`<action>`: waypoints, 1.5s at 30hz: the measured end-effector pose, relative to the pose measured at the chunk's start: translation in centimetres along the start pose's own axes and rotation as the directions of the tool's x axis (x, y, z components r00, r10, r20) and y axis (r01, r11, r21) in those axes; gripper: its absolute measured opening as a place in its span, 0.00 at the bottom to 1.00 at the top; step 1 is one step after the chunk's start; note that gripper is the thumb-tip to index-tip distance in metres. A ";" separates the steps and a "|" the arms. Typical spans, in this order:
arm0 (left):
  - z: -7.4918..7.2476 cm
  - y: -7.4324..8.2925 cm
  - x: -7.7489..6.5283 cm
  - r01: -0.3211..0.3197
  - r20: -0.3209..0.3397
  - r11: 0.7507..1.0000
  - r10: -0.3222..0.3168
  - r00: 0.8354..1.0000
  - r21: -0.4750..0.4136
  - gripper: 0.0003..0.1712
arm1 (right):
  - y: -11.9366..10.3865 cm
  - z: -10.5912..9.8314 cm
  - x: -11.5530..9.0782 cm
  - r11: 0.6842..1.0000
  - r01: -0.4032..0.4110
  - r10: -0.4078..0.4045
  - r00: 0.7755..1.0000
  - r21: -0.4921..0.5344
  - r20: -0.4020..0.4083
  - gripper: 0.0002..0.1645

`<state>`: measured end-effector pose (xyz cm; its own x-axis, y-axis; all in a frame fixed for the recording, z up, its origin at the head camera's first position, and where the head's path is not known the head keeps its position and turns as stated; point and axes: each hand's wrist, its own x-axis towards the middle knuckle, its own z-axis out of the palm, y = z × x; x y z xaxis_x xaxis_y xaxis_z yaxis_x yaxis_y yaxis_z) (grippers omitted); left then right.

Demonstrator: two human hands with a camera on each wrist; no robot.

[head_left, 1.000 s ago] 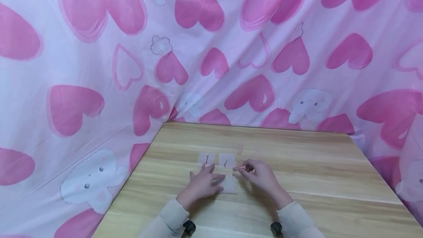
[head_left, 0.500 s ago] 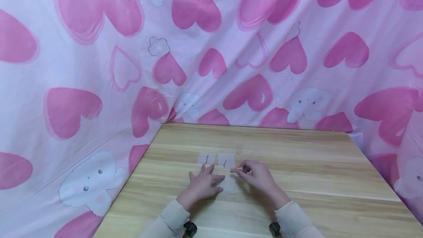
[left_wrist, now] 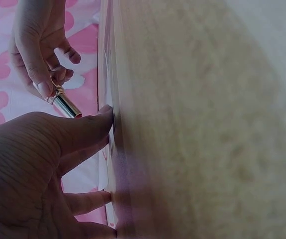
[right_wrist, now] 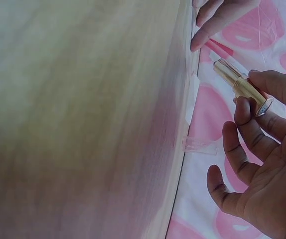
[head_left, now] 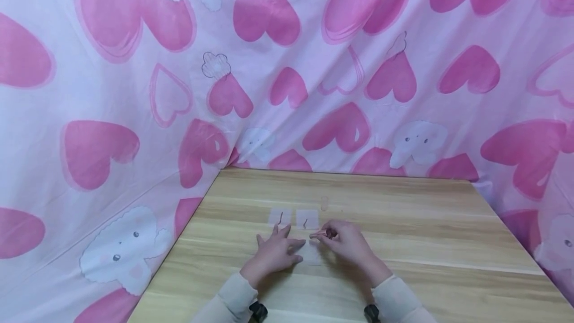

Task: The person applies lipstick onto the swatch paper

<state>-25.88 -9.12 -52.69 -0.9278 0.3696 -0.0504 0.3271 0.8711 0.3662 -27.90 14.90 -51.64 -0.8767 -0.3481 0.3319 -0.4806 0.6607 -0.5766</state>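
Note:
My right hand (head_left: 349,241) pinches a gold lipstick tube (right_wrist: 242,87) between thumb and fingers, tip end pointing left. In the head view the lipstick (head_left: 319,234) is over the top edge of the nearest paper square (head_left: 314,254). Whether it touches the paper cannot be made out. My left hand (head_left: 274,252) rests spread, its thumb and index finger on that square's left side, partly hiding it. Behind lie two pale squares, a left one (head_left: 274,214) and a right one (head_left: 309,214), each with a short brownish-red stroke.
A clear lipstick cap (head_left: 324,203) lies on the wooden table (head_left: 403,223) behind the right hand. A curtain printed with pink hearts (head_left: 287,83) hangs along the table's back and left edges.
My right hand has brought the lipstick slightly left and nearer, from beside the right stroked square to the top of the nearest one. The left hand stays put.

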 end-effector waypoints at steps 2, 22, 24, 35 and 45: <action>0.2 -0.1 0.0 0.000 -0.003 1.000 0.000 1.000 0.002 0.27 | -0.1 0.1 -0.1 1.000 -0.005 0.005 1.000 -0.008 0.007 0.05; 0.2 -0.1 0.2 0.006 -0.011 1.000 -0.006 1.000 0.003 0.27 | -0.4 0.5 0.1 0.996 -0.016 0.022 0.998 -0.083 0.061 0.04; 0.2 -0.2 0.2 0.008 -0.012 1.000 -0.008 1.000 0.000 0.27 | -0.5 0.5 0.1 0.996 -0.015 0.021 0.997 -0.086 0.070 0.04; 0.2 -0.2 0.2 0.005 -0.024 1.000 -0.005 1.000 0.009 0.26 | -0.6 0.7 0.2 0.993 -0.013 0.025 0.995 -0.114 0.099 0.04; 0.3 -0.3 0.3 0.009 -0.024 1.000 -0.008 1.000 0.005 0.26 | -0.7 0.9 0.3 0.988 -0.033 0.051 0.991 -0.149 0.124 0.05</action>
<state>-26.21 -9.16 -53.10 -0.9346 0.3543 -0.0311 0.3200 0.8759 0.3611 -27.79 13.76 -51.80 -0.8959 -0.3931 0.2070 -0.4435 0.7635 -0.4694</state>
